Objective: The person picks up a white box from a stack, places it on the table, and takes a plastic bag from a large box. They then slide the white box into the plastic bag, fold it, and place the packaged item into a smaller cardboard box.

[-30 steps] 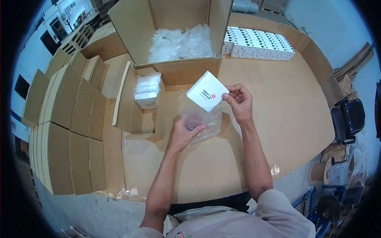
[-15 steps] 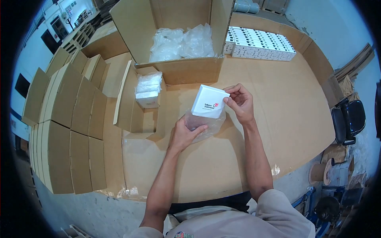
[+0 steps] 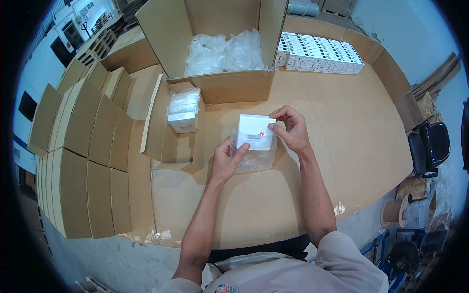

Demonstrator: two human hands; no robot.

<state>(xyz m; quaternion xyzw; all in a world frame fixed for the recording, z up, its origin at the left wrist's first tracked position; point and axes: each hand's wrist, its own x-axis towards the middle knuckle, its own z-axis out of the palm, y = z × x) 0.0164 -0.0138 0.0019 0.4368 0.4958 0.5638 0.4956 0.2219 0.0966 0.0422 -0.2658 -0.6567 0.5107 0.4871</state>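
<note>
White with a red logo, our small box [image 3: 253,127] sits partly inside a clear plastic bag [image 3: 256,162] over the desk [image 3: 351,132]. Our right grip [image 3: 293,132] pinches the box's upper right corner; our left grip [image 3: 224,163] clasps bag and box (thumb across the front). To our left, an open carton [image 3: 168,149] holds wrapped boxes [image 3: 183,115].
</note>
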